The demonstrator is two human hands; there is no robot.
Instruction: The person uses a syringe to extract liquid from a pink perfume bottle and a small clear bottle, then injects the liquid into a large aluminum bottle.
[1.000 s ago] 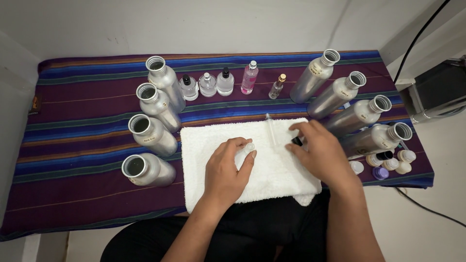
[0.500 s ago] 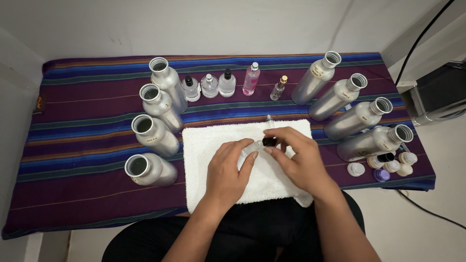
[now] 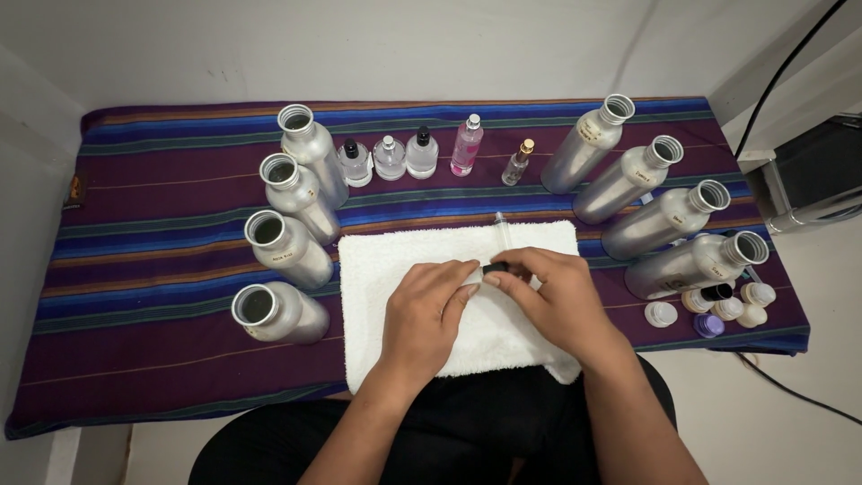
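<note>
Over the near half of the white towel (image 3: 409,260), the two hands are now together. The right hand (image 3: 566,301), which a second ago lay flat far out on the towel's right edge, has come in to the centre, and the left hand (image 3: 426,314) has lifted its fingers off the cloth to meet it. Both grips are closed on one thing: a slim clear syringe (image 3: 500,235) with a dark collar (image 3: 494,268). The right thumb and forefinger pinch at the collar; the left fingertips close on the near end just beside them. The clear barrel points away from the person and lies low over the towel; whether it touches the cloth cannot be told.

Judgement: the work has passed from reaching to two-handed handling of the syringe.

To the left stand four open aluminium bottles (image 3: 280,313) in a curved row. To the right four more lean outward (image 3: 691,263), with a cluster of loose caps (image 3: 723,307) beside the nearest. These are unmoved since the earlier views.

Beyond the towel, a row of small glass bottles (image 3: 389,158) stands on the striped purple cloth (image 3: 153,269) covering the counter: three clear, one pink (image 3: 467,145), one slim with a gold cap (image 3: 517,163). None is touched.
</note>
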